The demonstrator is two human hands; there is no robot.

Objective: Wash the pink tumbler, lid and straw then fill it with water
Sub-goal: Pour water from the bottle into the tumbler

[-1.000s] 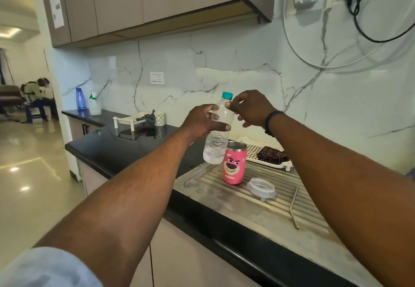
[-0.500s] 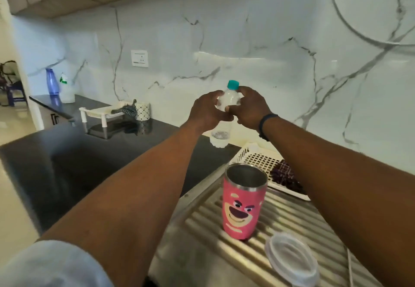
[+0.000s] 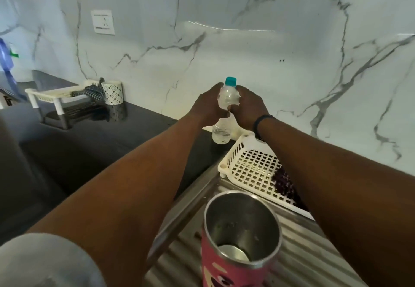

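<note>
The pink tumbler [image 3: 226, 271] stands upright and open on the ribbed steel drainboard [image 3: 298, 262] at the bottom of the view, its steel inside bare. Beyond it, in the air over the counter's back, I hold a clear plastic water bottle [image 3: 221, 132] with a teal cap [image 3: 230, 81]. My left hand [image 3: 207, 105] grips the bottle's upper body from the left. My right hand [image 3: 247, 109] grips it from the right, just under the cap. The cap is on. The lid and straw are out of view.
A white lattice tray [image 3: 251, 167] with a dark cloth [image 3: 285, 183] lies right of the bottle, against the marble wall. On the black counter [image 3: 94, 143] at the left stand a small white rack [image 3: 51, 95], a patterned cup [image 3: 113, 92] and a blue bottle [image 3: 5, 57].
The view has moved closer and tilted down, so the tumbler now fills the bottom edge and the lid has left the frame. Both hands still hold the bottle; the right has closed in beside the left.
</note>
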